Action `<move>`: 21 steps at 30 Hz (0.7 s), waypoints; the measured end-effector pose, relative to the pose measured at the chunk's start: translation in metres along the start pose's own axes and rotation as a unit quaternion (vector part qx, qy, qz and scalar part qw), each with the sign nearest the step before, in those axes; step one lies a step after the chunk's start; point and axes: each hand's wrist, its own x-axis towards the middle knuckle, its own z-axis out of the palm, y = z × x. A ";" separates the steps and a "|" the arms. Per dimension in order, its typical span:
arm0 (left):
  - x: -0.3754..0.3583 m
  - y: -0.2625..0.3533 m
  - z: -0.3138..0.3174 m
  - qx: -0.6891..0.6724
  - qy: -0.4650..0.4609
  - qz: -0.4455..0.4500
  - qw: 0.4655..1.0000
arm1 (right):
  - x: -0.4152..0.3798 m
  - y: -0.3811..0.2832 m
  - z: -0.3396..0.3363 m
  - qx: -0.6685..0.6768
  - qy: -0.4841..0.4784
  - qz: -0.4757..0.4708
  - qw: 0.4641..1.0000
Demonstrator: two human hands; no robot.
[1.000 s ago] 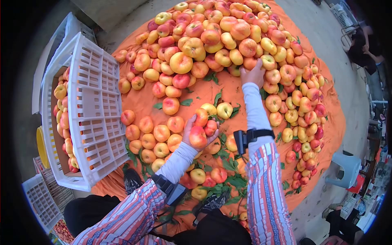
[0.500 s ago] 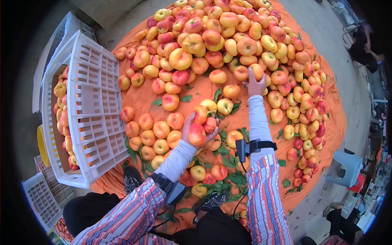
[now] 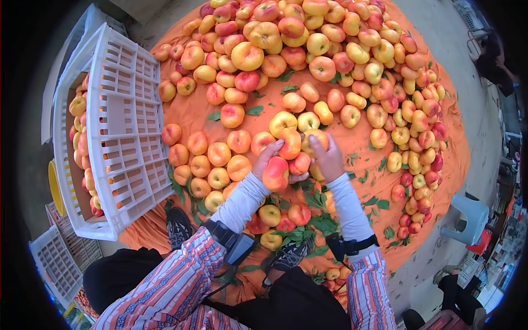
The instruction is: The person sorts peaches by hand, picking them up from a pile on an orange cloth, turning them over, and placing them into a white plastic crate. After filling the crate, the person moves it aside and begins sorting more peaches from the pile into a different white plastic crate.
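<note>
My left hand (image 3: 264,161) is closed around several flat peaches: a red-orange flat peach (image 3: 275,174) nearest the wrist, and others bunched against the fingers. Right beside it, my right hand (image 3: 330,160) grips a yellow-orange flat peach (image 3: 315,141), close to those in my left. Both hands are over the middle of an orange cloth (image 3: 344,144). A few loose flat peaches lie just beyond the hands, including a yellow one (image 3: 282,124). The fingertips under the held fruit are partly hidden.
A large heap of flat peaches (image 3: 322,69) spreads across the far and right cloth. At left a white slatted crate (image 3: 129,124) stands, with fruit behind its slats. Green leaves (image 3: 324,223) lie near my shoes. A blue-grey stool (image 3: 468,220) stands at right.
My right hand has come from the heap back towards me and left, bringing a flat peach beside my left hand. My left hand keeps its peaches and has shifted slightly right.
</note>
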 end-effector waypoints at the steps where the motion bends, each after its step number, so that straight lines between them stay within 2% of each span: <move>1: -0.003 -0.002 -0.002 0.002 0.010 -0.002 1.000 | -0.006 0.001 0.007 0.020 0.019 -0.015 1.000; 4: -0.017 -0.009 -0.007 0.015 0.048 -0.001 0.999 | -0.021 -0.008 0.024 0.054 0.059 -0.071 0.994; 7: -0.030 -0.012 -0.008 -0.013 0.042 0.015 0.999 | -0.013 -0.001 0.012 0.042 0.006 -0.110 0.993; 8: -0.031 -0.012 -0.006 -0.023 0.059 0.020 0.998 | -0.005 -0.001 0.002 -0.035 0.021 -0.123 0.992; 10: -0.036 -0.009 -0.001 -0.027 0.065 0.019 0.997 | 0.023 -0.009 -0.016 -0.186 0.162 -0.152 0.957; 12: -0.039 -0.004 -0.003 -0.027 0.063 0.020 0.997 | 0.058 -0.009 -0.034 -0.269 0.237 -0.125 0.925; 14: -0.039 -0.001 -0.012 -0.025 0.053 0.023 0.998 | 0.095 -0.005 -0.042 -0.419 0.242 -0.127 0.866; 17: -0.038 0.002 -0.019 -0.039 0.045 0.044 0.997 | 0.124 -0.017 -0.031 -0.506 0.199 -0.039 0.839; 18: -0.039 0.002 -0.016 -0.045 0.057 0.044 0.996 | 0.133 -0.019 -0.031 -0.498 0.181 -0.016 0.848; 21: -0.042 0.008 -0.009 -0.051 0.075 0.044 0.995 | 0.143 -0.022 -0.040 -0.289 0.128 -0.120 0.941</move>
